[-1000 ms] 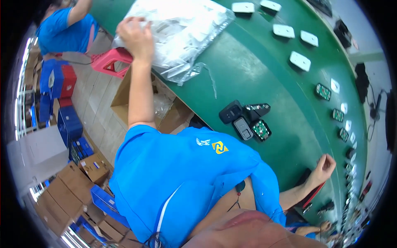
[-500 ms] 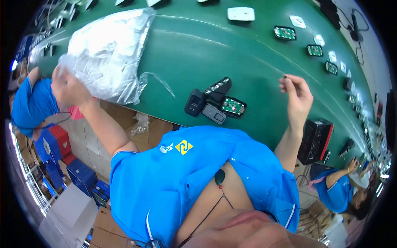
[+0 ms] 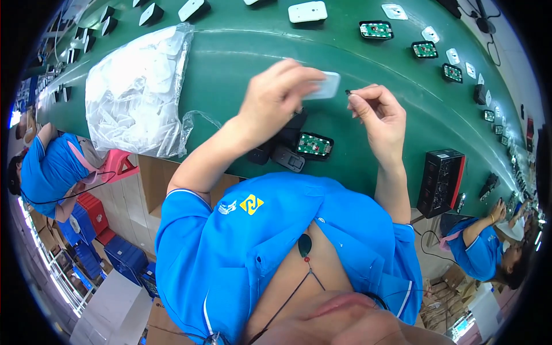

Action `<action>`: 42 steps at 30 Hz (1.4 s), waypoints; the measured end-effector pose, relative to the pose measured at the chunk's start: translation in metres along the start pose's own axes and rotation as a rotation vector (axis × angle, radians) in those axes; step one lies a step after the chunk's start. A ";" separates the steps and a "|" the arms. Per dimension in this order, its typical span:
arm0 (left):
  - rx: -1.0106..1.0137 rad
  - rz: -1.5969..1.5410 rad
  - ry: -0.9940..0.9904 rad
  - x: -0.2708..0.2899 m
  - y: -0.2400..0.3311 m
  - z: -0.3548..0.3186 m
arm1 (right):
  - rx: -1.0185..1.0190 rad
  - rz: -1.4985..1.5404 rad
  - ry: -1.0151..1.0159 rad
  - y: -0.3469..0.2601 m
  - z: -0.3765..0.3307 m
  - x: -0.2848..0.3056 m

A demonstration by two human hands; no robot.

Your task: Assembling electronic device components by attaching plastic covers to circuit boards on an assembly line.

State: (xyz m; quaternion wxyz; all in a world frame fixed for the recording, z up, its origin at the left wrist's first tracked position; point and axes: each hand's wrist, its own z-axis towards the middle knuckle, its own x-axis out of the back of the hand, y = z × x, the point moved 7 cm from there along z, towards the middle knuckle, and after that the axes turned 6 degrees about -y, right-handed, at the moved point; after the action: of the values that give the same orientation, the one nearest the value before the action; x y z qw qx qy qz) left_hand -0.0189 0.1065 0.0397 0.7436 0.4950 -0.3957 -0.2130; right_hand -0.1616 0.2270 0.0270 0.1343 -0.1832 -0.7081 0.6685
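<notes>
My left hand (image 3: 273, 98) is closed on a thin, pale, rounded rectangular plate (image 3: 328, 86), held above the green table. To its right, my right hand (image 3: 380, 115) pinches a small black piece (image 3: 348, 92) between thumb and fingertips; its exact kind is too small to make out. The plate and the black piece are close but apart. Below my hands lies a black housing with a green circuit board (image 3: 314, 145) inside. Beside it rests a grey-and-black device part (image 3: 288, 158). Other black parts there are partly hidden by my left hand and forearm.
A clear plastic bag of white plates (image 3: 135, 92) lies on the left of the green table (image 3: 230, 63). White-topped housings (image 3: 307, 12) and open housings with boards (image 3: 376, 30) line the far side. A black box (image 3: 441, 181) stands at right. Co-workers sit at both sides.
My left hand has moved right from beside the plastic bag to the middle, bringing the pale plate. My right hand has shifted slightly left and up, still pinching the black piece.
</notes>
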 end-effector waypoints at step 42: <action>-0.098 -0.055 -0.009 -0.038 0.007 -0.001 | 0.035 -0.174 -0.002 0.001 0.004 -0.012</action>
State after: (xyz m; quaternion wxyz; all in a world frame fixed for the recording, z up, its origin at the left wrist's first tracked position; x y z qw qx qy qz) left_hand -0.0415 0.1364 0.0315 0.7592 0.4676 -0.3744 -0.2545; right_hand -0.1519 0.2185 0.0260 0.1943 -0.1178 -0.7097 0.6669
